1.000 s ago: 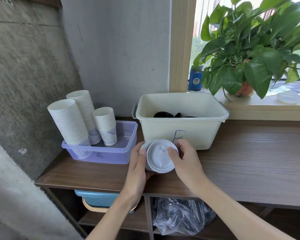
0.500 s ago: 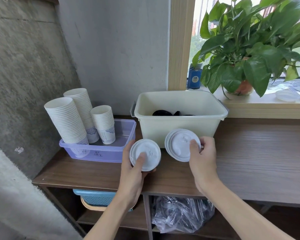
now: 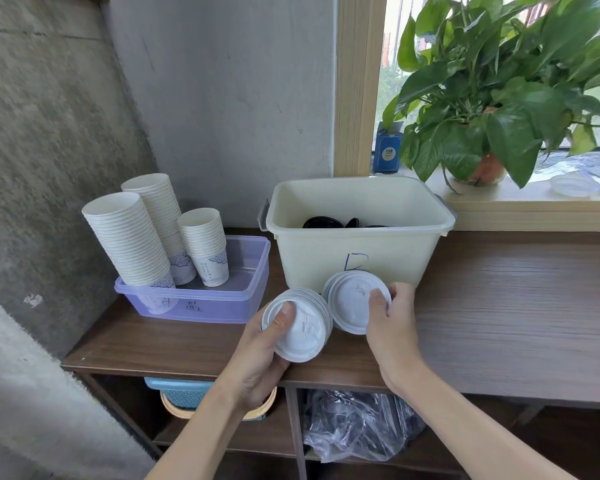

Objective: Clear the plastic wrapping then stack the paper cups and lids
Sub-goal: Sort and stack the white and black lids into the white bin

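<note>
My left hand [image 3: 257, 355] grips a stack of white lids [image 3: 303, 332], thumb pressed on its top face. Right beside it, my right hand [image 3: 388, 323] holds a second stack of white lids [image 3: 352, 303], tilted towards me just in front of the cream bin [image 3: 357, 254]. The two stacks nearly touch edge to edge above the wooden shelf top [image 3: 499, 306]. Three stacks of white paper cups [image 3: 132, 240] stand in the purple tray [image 3: 222, 299] to the left. Crumpled clear plastic wrapping [image 3: 357, 427] lies on the lower shelf.
Black lids [image 3: 323, 222] lie inside the cream bin. A potted plant [image 3: 499, 98], a small blue box [image 3: 388, 152] and a clear lid [image 3: 574, 184] sit on the windowsill. A blue basket [image 3: 184, 394] is under the shelf. A rough wall is on the left.
One stack held in both hands was split into two. My right hand carried its part right, then both stacks came back close together, the left one lower and tilted.
</note>
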{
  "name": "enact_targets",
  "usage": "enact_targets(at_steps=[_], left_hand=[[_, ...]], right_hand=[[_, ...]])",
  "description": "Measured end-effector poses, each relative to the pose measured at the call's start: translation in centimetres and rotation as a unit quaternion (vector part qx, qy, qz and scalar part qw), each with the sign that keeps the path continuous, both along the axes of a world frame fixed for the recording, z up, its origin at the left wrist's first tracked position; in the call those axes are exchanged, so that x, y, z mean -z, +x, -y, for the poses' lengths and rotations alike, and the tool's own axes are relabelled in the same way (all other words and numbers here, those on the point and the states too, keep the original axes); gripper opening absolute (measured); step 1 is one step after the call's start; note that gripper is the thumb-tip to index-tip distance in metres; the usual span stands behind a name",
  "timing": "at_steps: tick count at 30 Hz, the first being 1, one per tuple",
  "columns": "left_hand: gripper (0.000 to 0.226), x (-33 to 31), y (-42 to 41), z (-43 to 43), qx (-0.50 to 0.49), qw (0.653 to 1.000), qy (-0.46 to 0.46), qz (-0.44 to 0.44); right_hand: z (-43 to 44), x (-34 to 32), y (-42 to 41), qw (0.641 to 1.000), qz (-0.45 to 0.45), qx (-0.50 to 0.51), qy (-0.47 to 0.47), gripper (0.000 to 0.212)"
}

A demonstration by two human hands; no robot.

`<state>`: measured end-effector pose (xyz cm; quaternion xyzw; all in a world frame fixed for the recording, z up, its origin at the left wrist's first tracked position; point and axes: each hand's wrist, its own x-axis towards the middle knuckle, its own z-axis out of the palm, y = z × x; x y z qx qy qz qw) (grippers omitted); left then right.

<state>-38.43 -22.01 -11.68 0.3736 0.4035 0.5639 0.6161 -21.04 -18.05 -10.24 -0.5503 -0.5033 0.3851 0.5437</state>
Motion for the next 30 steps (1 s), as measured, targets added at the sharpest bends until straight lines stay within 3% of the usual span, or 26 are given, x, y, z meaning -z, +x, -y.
enact_targets(at_steps=[3, 10, 18, 24, 30], left_hand=[[0.063, 0.2, -0.1, -0.1, 0.013, 0.999, -0.002, 0.031], [0.072, -0.3, 0.0, -0.1, 0.029, 0.998, -0.015, 0.06], [0.052, -1.0, 0.3, -0.1, 0.05, 0.997, -0.038, 0.047], [0.043, -0.8, 0.5, -0.2, 0.025, 0.999, -0.035, 0.027], [0.039, -0.9, 0.8, 0.0, 0.003, 1.0, -0.021, 0.007]], right_hand=[[0.1, -0.1, 0.1, 1.0, 0.002, -0.001, -0.006, 0.012], [0.0, -0.1, 0.0, 1.0, 0.002, -0.016, -0.024, 0.011], [-0.7, 0.6, 0.3, 0.994, -0.088, -0.044, -0.049, 0.008], [-1.3, 0.5, 1.7, 0.997, 0.021, 0.076, -0.006, 0.009], [-1.8, 2.1, 3.6, 0.941, 0.309, 0.131, -0.052, 0.013]])
